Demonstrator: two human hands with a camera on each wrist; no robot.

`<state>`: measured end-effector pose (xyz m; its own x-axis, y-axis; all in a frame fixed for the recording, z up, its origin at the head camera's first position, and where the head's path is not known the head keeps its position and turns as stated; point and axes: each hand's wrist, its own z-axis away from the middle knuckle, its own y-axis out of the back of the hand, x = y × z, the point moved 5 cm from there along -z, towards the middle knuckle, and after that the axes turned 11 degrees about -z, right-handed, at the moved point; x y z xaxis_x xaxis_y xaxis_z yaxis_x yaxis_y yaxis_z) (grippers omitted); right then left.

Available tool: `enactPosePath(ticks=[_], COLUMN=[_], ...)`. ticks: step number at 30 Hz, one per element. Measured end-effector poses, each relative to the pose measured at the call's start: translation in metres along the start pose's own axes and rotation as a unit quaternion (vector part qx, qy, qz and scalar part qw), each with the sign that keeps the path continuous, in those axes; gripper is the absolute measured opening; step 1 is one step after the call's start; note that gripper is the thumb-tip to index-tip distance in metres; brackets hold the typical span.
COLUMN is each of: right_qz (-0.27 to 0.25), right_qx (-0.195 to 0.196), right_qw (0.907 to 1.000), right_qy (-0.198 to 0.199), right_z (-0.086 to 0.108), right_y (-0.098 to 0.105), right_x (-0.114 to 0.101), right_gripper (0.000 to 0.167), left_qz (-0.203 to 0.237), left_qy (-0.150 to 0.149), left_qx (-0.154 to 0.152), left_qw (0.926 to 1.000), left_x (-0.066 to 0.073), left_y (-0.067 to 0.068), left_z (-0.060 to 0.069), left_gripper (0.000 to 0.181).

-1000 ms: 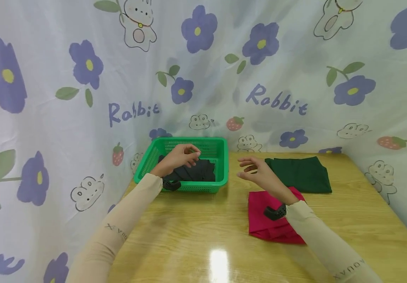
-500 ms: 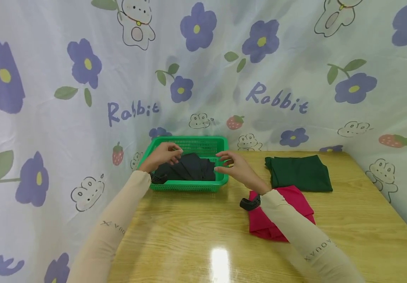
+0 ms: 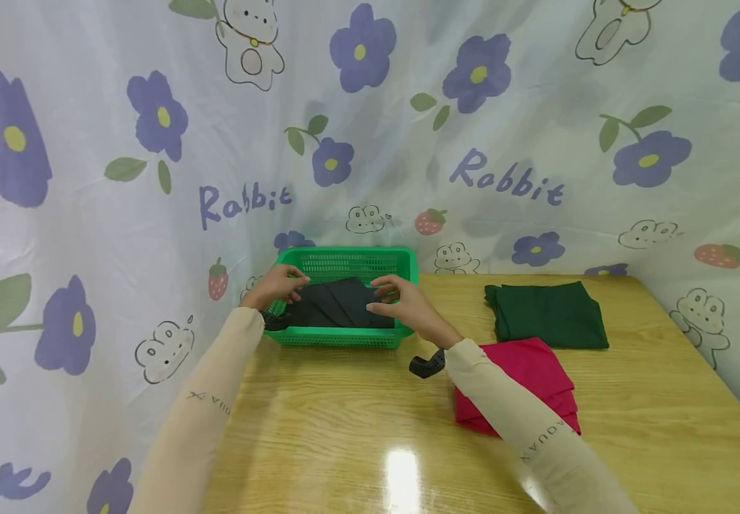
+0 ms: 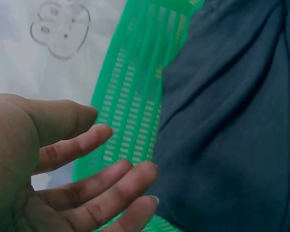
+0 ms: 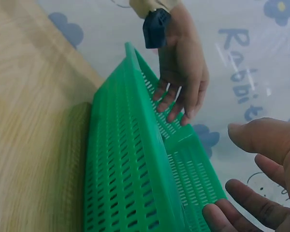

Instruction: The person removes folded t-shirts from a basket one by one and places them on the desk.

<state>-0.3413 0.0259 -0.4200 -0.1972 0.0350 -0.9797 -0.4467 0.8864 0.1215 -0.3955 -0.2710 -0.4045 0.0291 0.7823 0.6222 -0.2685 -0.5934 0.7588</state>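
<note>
A dark grey folded cloth lies in a green slotted plastic basket at the back left of the table. Over the basket's left side hovers my left hand, fingers loosely bent and holding nothing. In the left wrist view its fingers are spread beside the cloth, whose contact with them I cannot tell. My right hand is above the basket's right end, near the cloth's right edge, with thumb and fingers apart. The right wrist view has both hands over the basket, the right one with nothing in its grasp.
A folded red cloth lies on the wooden table, partly under my right forearm. Behind it is a folded dark green cloth. A patterned curtain hangs behind the table and along its left side.
My left hand has moved left, from over the basket's middle to its left side. My right hand has come left, from above the table to the basket's right end.
</note>
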Motion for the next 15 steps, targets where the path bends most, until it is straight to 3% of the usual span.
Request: enactPosePath(ticks=[4,9,15], right_qz=[-0.018,-0.024,-0.003], right_qx=[-0.004,-0.012,-0.006], right_qw=[0.9997,0.9983,0.9973], right_qy=[-0.016,-0.052,-0.073], right_z=[-0.007,-0.017,-0.026], right_y=[-0.007,-0.017,-0.024], right_x=[0.004,0.011,0.018], right_gripper=[0.047,0.049,0.049], left_qz=[0.003,0.005,-0.047], left_qy=[0.024,0.033,0.053], left_qx=[-0.008,-0.023,-0.057], left_qw=[0.9997,0.9992,0.9959], left_x=[-0.008,-0.013,-0.014], left_y=[0.0,0.001,0.0], left_z=[-0.001,-0.004,-0.011], left_gripper=[0.044,0.045,0.051])
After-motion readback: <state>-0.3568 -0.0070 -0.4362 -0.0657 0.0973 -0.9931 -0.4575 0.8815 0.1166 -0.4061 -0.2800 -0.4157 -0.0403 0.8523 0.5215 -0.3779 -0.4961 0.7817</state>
